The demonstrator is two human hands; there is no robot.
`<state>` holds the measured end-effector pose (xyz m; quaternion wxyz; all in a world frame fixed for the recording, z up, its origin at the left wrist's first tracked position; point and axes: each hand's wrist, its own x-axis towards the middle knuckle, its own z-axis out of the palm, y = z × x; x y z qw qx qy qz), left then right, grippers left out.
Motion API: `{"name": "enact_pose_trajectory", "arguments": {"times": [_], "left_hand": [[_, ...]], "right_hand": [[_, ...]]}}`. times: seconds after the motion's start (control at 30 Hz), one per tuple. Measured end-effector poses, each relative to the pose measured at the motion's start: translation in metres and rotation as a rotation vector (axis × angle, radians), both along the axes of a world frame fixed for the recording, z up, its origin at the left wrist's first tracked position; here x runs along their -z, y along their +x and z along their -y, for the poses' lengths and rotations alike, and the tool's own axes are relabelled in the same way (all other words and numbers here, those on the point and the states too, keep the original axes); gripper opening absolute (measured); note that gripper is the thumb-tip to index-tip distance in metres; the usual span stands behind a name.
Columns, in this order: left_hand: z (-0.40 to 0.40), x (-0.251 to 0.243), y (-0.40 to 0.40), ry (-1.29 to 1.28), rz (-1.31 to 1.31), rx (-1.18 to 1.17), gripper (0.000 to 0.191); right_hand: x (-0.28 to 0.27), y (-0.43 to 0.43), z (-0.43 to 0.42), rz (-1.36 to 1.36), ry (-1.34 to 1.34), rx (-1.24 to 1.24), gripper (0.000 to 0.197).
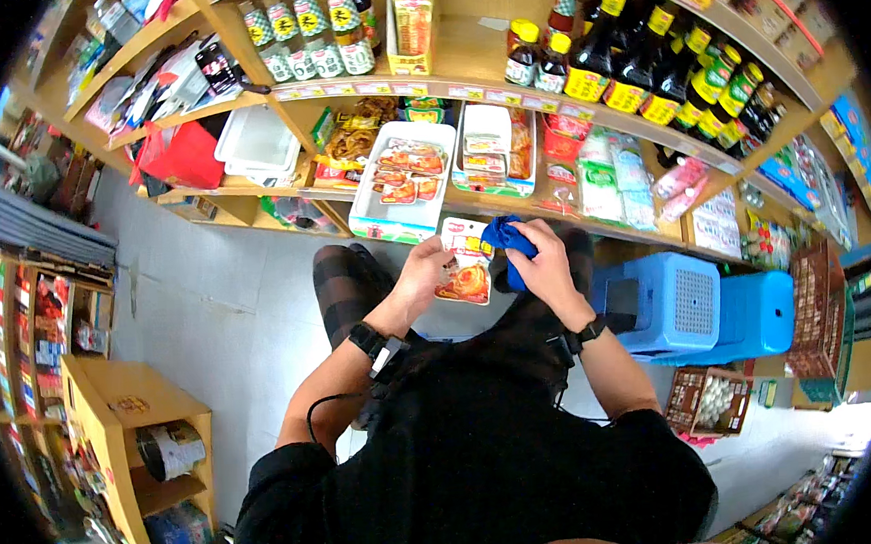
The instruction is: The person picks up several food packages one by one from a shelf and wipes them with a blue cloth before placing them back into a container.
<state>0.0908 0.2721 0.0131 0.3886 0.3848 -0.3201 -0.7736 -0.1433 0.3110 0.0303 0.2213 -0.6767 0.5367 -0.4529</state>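
Note:
My left hand (426, 272) pinches the left edge of a printed food pouch (470, 276), which hangs upright above my lap. A bunched blue cloth (507, 236) is in my right hand (543, 258), against the pouch's upper right corner. Just beyond my left hand, a white tray (409, 214) on the low shelf holds several similar red-and-white pouches (410, 167). To its right, a second white tray (524, 184) carries more packets and a white container (485, 127).
Glass bottles of sauce (655, 64) line the upper wooden shelf (461, 80). Blue plastic stools (662, 303) stand at my right, near brown crates (811, 301). A red plastic bag (185, 156) and stacked white trays (259, 144) sit at the left. A wooden cabinet (136, 387) stands behind on the left.

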Motion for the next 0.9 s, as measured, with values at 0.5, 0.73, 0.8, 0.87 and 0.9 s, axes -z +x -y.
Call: {"name": "enact_pose_trajectory", "arguments": {"times": [0.5, 0.73, 0.8, 0.87, 0.9], "left_hand": [[0.026, 0.043, -0.042, -0.147, 0.289, -0.067, 0.028], [0.031, 0.029, -0.039, 0.223, -0.139, -0.065, 0.022], [0.029, 0.003, -0.033, 0.421, -0.383, -0.009, 0.033], [0.029, 0.018, -0.033, 0.382, -0.457, 0.016, 0.041], [0.028, 0.022, -0.032, 0.35, -0.46, 0.014, 0.042]], "right_hand": [[0.016, 0.039, 0.041, 1.087, 0.672, 0.083, 0.035], [0.016, 0.038, 0.055, 0.386, 0.457, 0.078, 0.032], [0.013, 0.04, 0.056, 0.005, 0.094, 0.021, 0.037], [0.003, 0.041, 0.054, -0.055, 0.09, -0.006, 0.043], [-0.005, 0.043, 0.051, -0.13, 0.123, -0.017, 0.045]]}}
